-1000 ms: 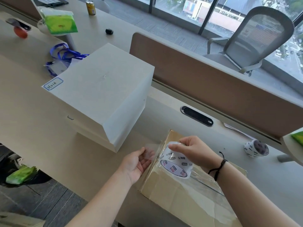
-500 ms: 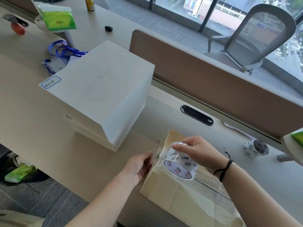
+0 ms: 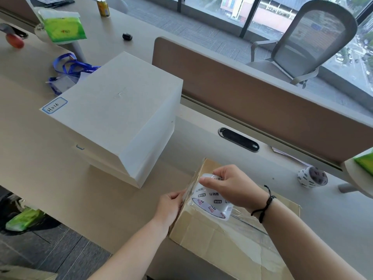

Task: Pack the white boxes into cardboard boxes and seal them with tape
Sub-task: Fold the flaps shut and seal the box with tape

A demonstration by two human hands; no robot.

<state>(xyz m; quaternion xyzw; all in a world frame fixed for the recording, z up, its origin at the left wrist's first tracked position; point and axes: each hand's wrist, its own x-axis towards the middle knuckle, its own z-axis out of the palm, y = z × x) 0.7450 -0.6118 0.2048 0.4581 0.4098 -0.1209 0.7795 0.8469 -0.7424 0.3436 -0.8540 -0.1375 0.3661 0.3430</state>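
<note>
A closed cardboard box (image 3: 220,241) lies on the desk at the lower right, with clear tape running along its top seam. My right hand (image 3: 230,185) grips a roll of clear tape (image 3: 212,199) at the box's left end. My left hand (image 3: 170,207) presses the loose tape end against the box's left side, fingers curled on its edge. A large white box (image 3: 115,112) with a handwritten label stands to the left, on top of a second white box (image 3: 109,168).
A second tape roll (image 3: 312,177) lies at the right by the brown divider (image 3: 262,102). Blue lanyards (image 3: 68,69), a green tissue pack (image 3: 62,27), a can (image 3: 103,7) and a grey chair (image 3: 306,43) sit further back. The desk edge runs near my arms.
My left hand has moved right from an open palm beside the box to pressing the tape onto the box's left side. The roll has shifted slightly down over the end.
</note>
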